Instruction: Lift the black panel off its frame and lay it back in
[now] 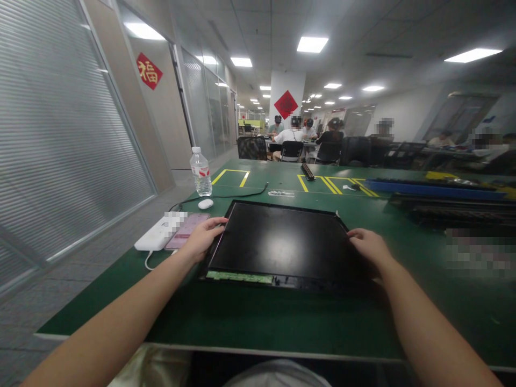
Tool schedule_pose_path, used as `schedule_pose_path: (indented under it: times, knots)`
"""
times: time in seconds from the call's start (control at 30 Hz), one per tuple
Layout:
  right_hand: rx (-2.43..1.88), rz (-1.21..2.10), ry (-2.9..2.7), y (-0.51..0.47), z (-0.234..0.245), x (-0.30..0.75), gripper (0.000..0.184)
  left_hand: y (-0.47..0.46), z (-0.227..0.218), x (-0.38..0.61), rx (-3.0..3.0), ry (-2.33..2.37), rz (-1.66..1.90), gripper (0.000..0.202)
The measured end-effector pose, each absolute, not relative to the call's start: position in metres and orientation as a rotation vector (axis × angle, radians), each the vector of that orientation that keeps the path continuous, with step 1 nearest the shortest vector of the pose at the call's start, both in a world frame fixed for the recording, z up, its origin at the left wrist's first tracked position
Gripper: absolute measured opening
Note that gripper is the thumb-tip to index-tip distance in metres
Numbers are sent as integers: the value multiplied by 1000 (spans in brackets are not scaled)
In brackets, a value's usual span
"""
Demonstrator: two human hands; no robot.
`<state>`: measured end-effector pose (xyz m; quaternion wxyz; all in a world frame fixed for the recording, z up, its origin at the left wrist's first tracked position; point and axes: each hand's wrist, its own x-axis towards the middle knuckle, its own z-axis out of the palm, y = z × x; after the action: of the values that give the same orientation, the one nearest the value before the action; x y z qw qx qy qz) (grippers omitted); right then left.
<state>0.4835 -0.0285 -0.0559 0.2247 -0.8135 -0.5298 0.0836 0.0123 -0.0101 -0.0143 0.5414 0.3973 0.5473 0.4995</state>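
Observation:
A flat black display panel point(282, 242) lies on the green table point(258, 317) in front of me, with a green circuit strip point(239, 277) along its near edge. My left hand point(203, 236) grips the panel's left edge, fingers curled over it. My right hand point(368, 244) holds the right edge the same way. Both forearms reach in from the bottom of the view.
Left of the panel lie a pink phone point(187, 230), a white power bank point(155, 236), a white mouse point(205, 203) and a water bottle point(200, 172). A black cable point(242, 194) runs behind. Blue and black trays point(435, 189) sit at right. Several people sit at far tables.

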Motion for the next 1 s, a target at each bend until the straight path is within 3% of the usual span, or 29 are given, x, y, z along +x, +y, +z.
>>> schedule_pose_path:
  times: [0.5, 0.87, 1.0]
  knots:
    - [-2240, 226, -1477, -26, -57, 485, 30, -6, -16, 16, 770, 1307, 1262, 25]
    - [-2236, 217, -1481, -28, -56, 484, 29, -5, -22, 11, 777, 1232, 1150, 68]
    - [-2225, 183, -1494, -28, -57, 485, 28, -6, -20, 11, 823, 1201, 1117, 60]
